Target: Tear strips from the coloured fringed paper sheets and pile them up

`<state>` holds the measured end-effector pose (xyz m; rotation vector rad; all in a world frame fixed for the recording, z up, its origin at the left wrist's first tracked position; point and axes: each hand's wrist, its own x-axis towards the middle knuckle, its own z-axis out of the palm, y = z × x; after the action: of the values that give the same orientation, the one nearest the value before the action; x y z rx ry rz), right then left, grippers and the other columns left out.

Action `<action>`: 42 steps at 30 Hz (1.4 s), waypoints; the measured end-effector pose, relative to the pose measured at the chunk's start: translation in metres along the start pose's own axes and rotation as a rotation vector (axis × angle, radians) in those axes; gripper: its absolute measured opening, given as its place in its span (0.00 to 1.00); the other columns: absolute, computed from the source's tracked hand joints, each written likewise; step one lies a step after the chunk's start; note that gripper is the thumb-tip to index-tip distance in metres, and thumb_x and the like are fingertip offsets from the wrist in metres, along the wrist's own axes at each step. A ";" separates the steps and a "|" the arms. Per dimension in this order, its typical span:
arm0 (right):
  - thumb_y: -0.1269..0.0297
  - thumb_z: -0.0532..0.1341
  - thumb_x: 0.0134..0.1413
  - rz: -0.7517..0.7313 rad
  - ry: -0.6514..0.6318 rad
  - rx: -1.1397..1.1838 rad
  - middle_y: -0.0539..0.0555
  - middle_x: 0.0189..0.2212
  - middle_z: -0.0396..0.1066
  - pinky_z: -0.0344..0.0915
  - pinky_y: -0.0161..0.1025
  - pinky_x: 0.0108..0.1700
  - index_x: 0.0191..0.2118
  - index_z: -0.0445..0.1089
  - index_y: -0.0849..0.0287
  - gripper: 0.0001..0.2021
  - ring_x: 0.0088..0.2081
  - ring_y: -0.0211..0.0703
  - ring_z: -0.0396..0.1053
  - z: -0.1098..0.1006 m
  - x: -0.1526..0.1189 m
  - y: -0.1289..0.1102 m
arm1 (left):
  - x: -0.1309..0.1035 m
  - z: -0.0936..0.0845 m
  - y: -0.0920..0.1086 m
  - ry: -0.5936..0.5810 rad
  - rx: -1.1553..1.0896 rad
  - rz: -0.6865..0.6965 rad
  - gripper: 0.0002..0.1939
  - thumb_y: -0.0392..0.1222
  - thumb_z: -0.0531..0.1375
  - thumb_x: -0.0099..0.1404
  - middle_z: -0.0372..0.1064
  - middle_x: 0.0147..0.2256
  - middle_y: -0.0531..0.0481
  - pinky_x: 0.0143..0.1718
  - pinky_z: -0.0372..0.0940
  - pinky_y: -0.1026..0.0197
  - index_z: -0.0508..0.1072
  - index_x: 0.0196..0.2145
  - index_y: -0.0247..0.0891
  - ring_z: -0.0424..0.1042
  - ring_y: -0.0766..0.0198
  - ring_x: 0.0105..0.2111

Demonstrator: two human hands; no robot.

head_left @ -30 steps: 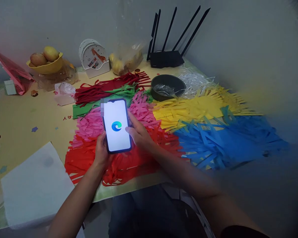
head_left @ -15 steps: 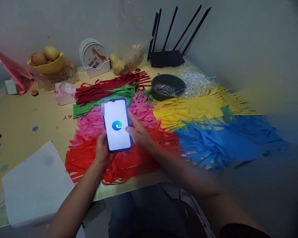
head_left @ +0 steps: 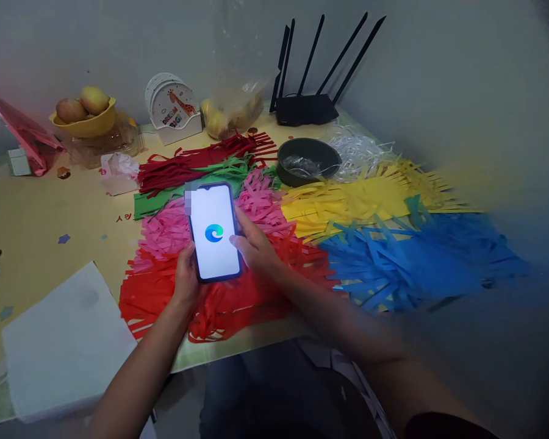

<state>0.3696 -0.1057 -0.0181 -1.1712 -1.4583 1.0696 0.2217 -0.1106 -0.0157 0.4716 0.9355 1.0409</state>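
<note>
Both my hands hold a phone (head_left: 216,259) upright, its bright white screen showing a blue-green swirl logo. My left hand (head_left: 186,275) grips its lower left edge, and my right hand (head_left: 255,244) wraps the right edge with the thumb at the screen's side. Beneath and around them lie fringed strips: red (head_left: 150,289), pink (head_left: 167,228), green (head_left: 146,204) and dark red (head_left: 174,171). Yellow fringe (head_left: 361,198) and blue fringe (head_left: 421,262) spread to the right.
White paper (head_left: 64,347) lies at the front left. Behind stand a yellow fruit bowl (head_left: 89,125), a giraffe coaster holder (head_left: 180,131), a bag of fruit (head_left: 229,116) and a black router (head_left: 306,110). A dark round bowl (head_left: 297,177) sits beside white shredded strands (head_left: 361,152).
</note>
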 end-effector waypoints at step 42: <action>0.67 0.52 0.52 0.013 0.001 0.021 0.57 0.42 0.76 0.73 0.49 0.47 0.70 0.53 0.60 0.37 0.36 0.48 0.73 -0.001 -0.001 -0.004 | -0.001 -0.001 0.000 -0.040 -0.011 -0.012 0.26 0.49 0.51 0.65 0.79 0.34 0.38 0.24 0.76 0.53 0.73 0.52 0.28 0.80 0.47 0.33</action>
<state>0.3696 -0.1069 -0.0142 -1.1675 -1.4373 1.0909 0.2206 -0.1115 -0.0154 0.4756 0.8954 1.0220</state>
